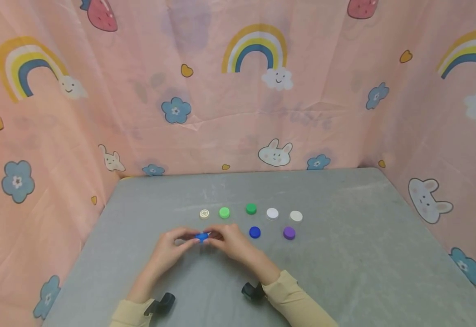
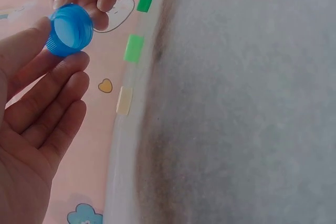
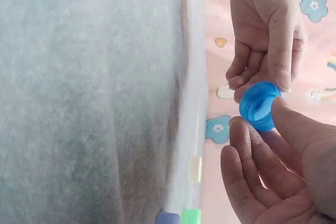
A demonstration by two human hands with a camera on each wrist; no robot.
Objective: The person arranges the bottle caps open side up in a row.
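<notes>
A light-blue ribbed bottle cap [image 1: 202, 237] is held just above the table between both hands. From the left side, my left hand [image 1: 170, 249] pinches its edge between thumb and fingers. My right hand [image 1: 233, 243] pinches the opposite edge. In the left wrist view the hollow inside of the blue cap [image 2: 71, 29] faces the camera, and in the right wrist view the cap [image 3: 259, 105] also shows its open side. Closest to the hands on the table are a cream cap [image 1: 204, 214], a light green cap [image 1: 224, 212] and a dark blue cap [image 1: 255, 232].
Farther right lie a dark green cap [image 1: 251, 208], a white cap [image 1: 272, 213], an off-white cap [image 1: 296, 216] and a purple cap [image 1: 289, 233]. The grey table [image 1: 356, 254] is bordered by a pink patterned curtain [image 1: 205, 136]. Black wrist mounts [image 1: 253, 291] sit at the sleeves.
</notes>
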